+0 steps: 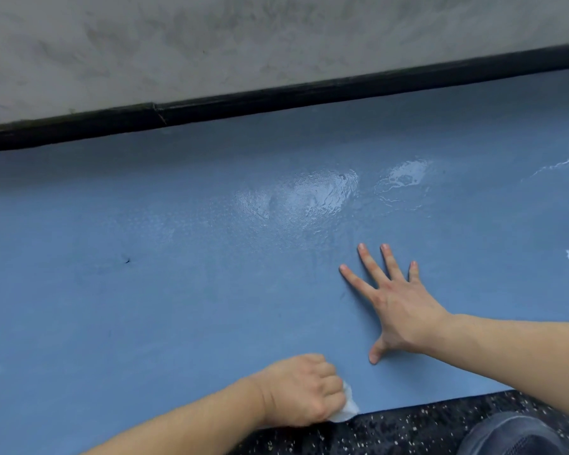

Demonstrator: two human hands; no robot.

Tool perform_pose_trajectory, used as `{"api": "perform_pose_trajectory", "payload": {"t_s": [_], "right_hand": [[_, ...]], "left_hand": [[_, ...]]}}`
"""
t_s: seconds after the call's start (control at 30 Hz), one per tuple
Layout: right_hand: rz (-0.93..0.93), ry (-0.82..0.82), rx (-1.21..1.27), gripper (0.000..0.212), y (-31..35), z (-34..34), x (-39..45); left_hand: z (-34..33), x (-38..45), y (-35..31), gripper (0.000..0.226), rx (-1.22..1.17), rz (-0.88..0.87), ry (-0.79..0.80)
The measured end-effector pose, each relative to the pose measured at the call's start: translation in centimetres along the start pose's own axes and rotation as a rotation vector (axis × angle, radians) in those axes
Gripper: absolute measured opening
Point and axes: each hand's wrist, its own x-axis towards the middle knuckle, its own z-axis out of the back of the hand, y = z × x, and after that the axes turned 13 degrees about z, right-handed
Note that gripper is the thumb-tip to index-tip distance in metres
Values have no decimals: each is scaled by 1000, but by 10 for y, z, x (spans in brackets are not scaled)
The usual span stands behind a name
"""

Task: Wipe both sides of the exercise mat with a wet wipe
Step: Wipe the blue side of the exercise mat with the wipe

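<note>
A blue exercise mat (178, 290) lies flat and fills most of the view, with shiny wet patches near its far middle and right. My left hand (304, 390) is closed in a fist on a crumpled white wet wipe (347, 407), pressed on the mat right at its near edge. My right hand (398, 300) rests flat on the mat, fingers spread, a little beyond and to the right of the left hand.
A black skirting strip (276, 96) runs along the far side of the mat below a grey concrete wall (211, 37). Black speckled flooring (408, 428) borders the near edge. A dark shoe (513, 436) shows at the bottom right.
</note>
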Motion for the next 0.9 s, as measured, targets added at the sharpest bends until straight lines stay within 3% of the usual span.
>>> {"api": "perform_pose_trajectory", "payload": {"t_s": [0.03,0.13,0.2,0.27,0.33,0.37,0.47,0.5,0.63,0.7,0.77,0.83,0.9], "right_hand": [[3,0,-3,166,0,1,0],[5,-3,-5,167,0,1,0],[0,-8,0,167,0,2,0],[-3,-7,0,168,1,2,-1],[-8,-11,0,170,3,2,-1],[-7,-17,13,171,5,4,-1],[-12,-99,120,168,4,24,2],[-5,-138,132,166,-1,36,6],[-17,-182,63,167,-44,93,48],[-61,-129,89,171,-63,116,70],[-98,-76,109,172,-71,124,84],[-113,-73,112,172,-74,121,89],[-101,-81,100,172,-77,116,90]], "left_hand": [[5,7,12,12,51,-13,-3],[35,33,66,19,98,344,-297],[44,40,80,20,100,486,-369],[36,44,63,16,24,301,-241],[39,50,65,14,92,82,-86],[46,57,78,16,135,123,-111],[72,72,123,25,105,541,-385],[73,72,128,29,82,596,-411],[56,78,114,25,76,247,-148],[72,85,140,26,135,326,-152],[92,92,171,26,171,617,-342],[101,95,183,26,146,802,-364],[95,103,172,27,85,573,-309]]}}
